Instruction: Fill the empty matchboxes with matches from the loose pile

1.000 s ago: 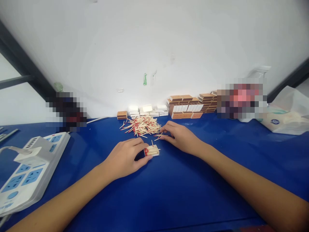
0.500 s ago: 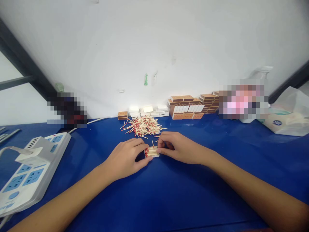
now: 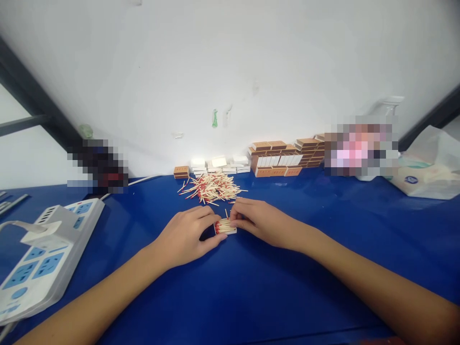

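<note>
My left hand [image 3: 194, 229] grips the left end of a small white matchbox tray [image 3: 230, 233], thumb on its near side and fingers on its far side. Matches [image 3: 223, 225] lie lengthwise in it, red heads to the left. At the right end, the thumb and forefinger of my right hand [image 3: 257, 221] are closed on matches; how many is hidden by the fingers. A loose match [image 3: 226, 213] lies just behind the tray. Beyond it spreads a heap of red-headed matches [image 3: 215, 187] on the blue table [image 3: 230, 287].
White trays [image 3: 199, 165] are stacked along the wall, with a brown matchbox [image 3: 181, 172] to their left. More matchboxes [image 3: 275, 160] form stacks to the right. A power strip [image 3: 53, 258] lies at the left; a tissue pack [image 3: 424, 179] is at the far right.
My right hand has shifted slightly left, its fingers closing further over the matches at the tray's right end. My left hand keeps its hold. The view has moved a little.
</note>
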A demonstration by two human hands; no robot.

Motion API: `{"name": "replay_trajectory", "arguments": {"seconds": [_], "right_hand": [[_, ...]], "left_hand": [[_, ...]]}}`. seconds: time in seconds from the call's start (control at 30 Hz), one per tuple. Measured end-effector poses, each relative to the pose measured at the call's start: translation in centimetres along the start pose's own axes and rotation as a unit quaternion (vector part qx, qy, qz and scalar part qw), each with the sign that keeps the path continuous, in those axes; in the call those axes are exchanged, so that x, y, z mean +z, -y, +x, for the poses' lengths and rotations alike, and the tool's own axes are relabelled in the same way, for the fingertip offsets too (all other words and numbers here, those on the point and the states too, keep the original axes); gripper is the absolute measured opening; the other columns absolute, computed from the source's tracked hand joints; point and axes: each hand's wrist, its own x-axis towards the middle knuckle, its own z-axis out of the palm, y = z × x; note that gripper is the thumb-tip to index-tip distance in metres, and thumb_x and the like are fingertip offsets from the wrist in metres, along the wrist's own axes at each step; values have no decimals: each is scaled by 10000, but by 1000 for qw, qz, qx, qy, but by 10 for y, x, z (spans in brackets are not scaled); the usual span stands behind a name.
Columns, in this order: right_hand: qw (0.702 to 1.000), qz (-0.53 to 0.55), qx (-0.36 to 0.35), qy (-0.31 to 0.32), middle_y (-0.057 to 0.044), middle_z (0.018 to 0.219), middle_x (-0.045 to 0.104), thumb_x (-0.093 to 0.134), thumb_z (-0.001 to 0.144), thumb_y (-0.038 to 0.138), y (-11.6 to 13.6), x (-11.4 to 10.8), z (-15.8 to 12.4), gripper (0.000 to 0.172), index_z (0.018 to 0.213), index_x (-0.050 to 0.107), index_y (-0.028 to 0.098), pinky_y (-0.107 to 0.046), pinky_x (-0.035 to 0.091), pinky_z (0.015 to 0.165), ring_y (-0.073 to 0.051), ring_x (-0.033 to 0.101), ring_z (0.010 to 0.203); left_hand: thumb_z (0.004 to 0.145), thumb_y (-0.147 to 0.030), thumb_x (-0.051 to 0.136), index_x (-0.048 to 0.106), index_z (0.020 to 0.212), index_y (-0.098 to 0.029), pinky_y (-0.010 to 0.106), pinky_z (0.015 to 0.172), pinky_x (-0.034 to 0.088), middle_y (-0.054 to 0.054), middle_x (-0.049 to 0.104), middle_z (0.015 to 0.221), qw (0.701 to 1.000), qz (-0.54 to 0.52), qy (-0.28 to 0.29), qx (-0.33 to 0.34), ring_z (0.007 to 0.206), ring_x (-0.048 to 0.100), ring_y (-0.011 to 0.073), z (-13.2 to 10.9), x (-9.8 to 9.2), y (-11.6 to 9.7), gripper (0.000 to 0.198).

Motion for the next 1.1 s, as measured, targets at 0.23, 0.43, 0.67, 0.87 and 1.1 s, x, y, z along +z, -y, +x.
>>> {"name": "replay_trajectory", "arguments": {"seconds": [0.23,0.43,0.67,0.87,1.1], "right_hand": [[999,-51,20,5,-48,1007,664,560,1066,301,1,-2,-1,159,948,599,202,-298,438,704,-174,609,810],[999,-32,2,12,-42,1004,665,578,1051,251,6,1,-2,124,952,634,202,-296,448,729,-170,618,837],[997,-36,-8,-74,-42,964,657,538,1058,220,-4,-3,-2,137,975,646,204,-310,470,757,-182,621,858],[999,-26,-29,-34,-79,1200,602,470,1046,119,-18,-3,2,341,1309,628,268,-355,526,880,-191,646,977],[998,-43,-39,-36,-80,1137,598,561,1034,168,-18,6,11,138,1022,693,208,-346,518,878,-204,633,986]], "left_hand": [[1018,-441,604,721,1146,-201,344,799,580,71,742,1037,1000,1,-1,4,940,719,225,-1,0,-1,297],[1017,-441,603,717,1136,-185,361,803,584,65,734,1023,1000,-2,4,1,929,718,229,0,0,-1,304],[1025,-447,594,713,1161,-198,349,804,573,61,733,1042,1000,0,8,6,943,713,223,-1,1,-1,308],[1022,-435,603,720,1156,-200,345,790,567,61,738,1057,1000,-2,1,6,942,715,222,-1,1,-1,294],[1018,-441,610,718,1182,-207,343,787,564,54,738,1048,1000,0,1,5,936,715,222,-1,2,-1,305]]}}
